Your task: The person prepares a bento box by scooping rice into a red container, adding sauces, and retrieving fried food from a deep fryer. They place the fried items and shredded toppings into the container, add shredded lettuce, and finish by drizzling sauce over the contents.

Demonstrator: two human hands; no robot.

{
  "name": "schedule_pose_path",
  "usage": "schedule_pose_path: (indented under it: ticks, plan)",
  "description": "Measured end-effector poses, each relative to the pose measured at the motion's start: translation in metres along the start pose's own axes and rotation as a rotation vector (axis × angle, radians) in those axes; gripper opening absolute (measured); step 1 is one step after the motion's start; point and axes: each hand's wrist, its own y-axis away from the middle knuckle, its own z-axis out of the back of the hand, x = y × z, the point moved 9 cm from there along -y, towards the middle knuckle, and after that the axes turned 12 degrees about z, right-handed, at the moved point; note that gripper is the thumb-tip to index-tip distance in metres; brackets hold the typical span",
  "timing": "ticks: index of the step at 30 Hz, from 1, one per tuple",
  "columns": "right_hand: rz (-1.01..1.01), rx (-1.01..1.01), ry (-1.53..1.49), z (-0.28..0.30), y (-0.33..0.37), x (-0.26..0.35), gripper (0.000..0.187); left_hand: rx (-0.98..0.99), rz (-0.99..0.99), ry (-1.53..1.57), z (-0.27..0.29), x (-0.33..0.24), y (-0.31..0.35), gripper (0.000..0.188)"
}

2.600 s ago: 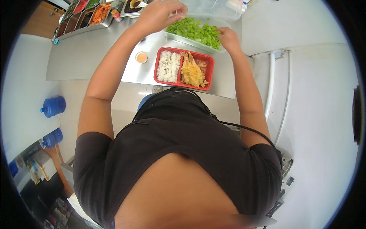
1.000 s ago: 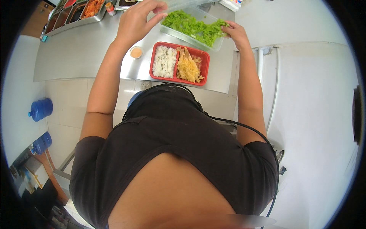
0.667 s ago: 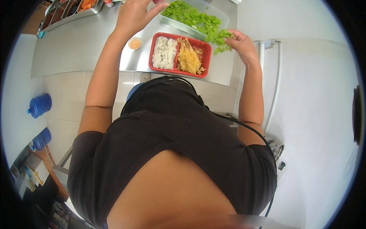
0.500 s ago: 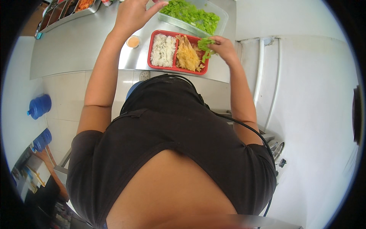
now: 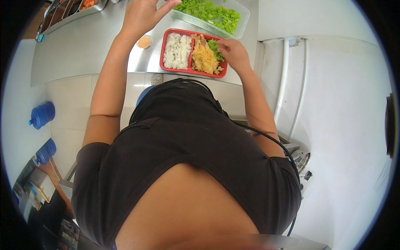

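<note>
A red two-compartment meal box (image 5: 161, 61) lies on the steel counter in front of me. White rice (image 5: 176, 51) with dark flecks fills its left side. The right side holds golden, battered-looking food (image 5: 204, 56) and a bunch of shredded lettuce (image 5: 214, 48). My right hand (image 5: 234, 54) reaches over the box's right rim, its fingers closed on that lettuce against the food. Up to the left, my left hand (image 5: 142, 17) is raised, thumb stretched out. The top edge cuts off its other fingers, and I see nothing held. More lettuce (image 5: 210, 14) sits in a clear plastic tub (image 5: 243, 26) behind the box.
A small cup of orange sauce (image 5: 144, 41) stands left of the box. At the far left of the counter (image 5: 71, 54) is a metal tray (image 5: 89, 13) with several compartments, one with orange shreds. A white wall (image 5: 329, 83) with pipes rises on the right. Blue water bottles (image 5: 43, 115) are at left.
My right hand has moved left with its lettuce, from the box's right rim into the right compartment, beside the golden food. My left hand stays nearly in place.
</note>
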Motion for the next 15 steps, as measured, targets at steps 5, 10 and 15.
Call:
schedule_pose_path:
  ticks: [5, 10, 15]
  plan:
    - [0.103, -0.005, 0.131, -0.024, -0.011, 0.005, 0.024, 0.009, -0.011, -0.006, -0.006, -0.004, 0.000, 0.015]
    - [0.095, -0.058, -0.052, -0.004, -0.022, 0.007, 0.024, 0.009, -0.002, 0.009, 0.008, 0.007, -0.006, 0.015]
    - [-0.016, -0.190, 0.146, 0.059, -0.030, -0.025, 0.024, 0.008, 0.005, -0.009, 0.005, 0.005, -0.004, 0.015]
